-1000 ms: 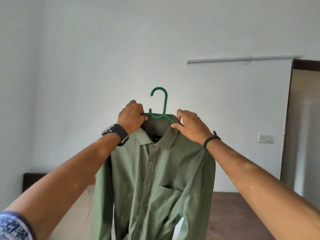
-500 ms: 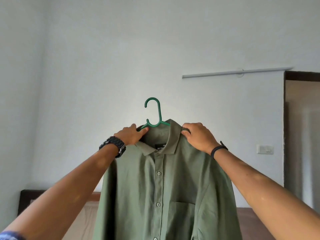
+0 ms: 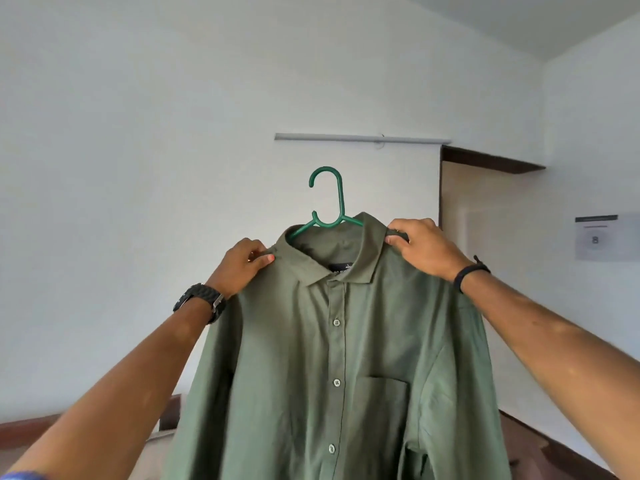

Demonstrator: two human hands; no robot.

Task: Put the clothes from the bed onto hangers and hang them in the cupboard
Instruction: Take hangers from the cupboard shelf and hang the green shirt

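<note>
An olive green button-up shirt point(image 3: 346, 358) hangs in front of me at arm's length on a green plastic hanger point(image 3: 329, 199). The hanger's hook sticks up above the collar; its arms are hidden inside the shirt. My left hand point(image 3: 242, 265) pinches the shirt's left shoulder beside the collar. At the other shoulder, my right hand point(image 3: 422, 247) grips the fabric, fingers curled over the top. The shirt's lower part runs out of view at the bottom.
A white wall fills the view, with a grey rail point(image 3: 360, 137) mounted high on it. To the right is a doorway point(image 3: 485, 209) with a dark frame, and a paper notice point(image 3: 606, 237) hangs on the right wall. A dark headboard point(image 3: 169, 410) shows at lower left.
Both hands have slid outward from the collar to the shirt's shoulders, and the shirt now hangs wider and straighter on the hanger. The view has turned right, showing more of the doorway.
</note>
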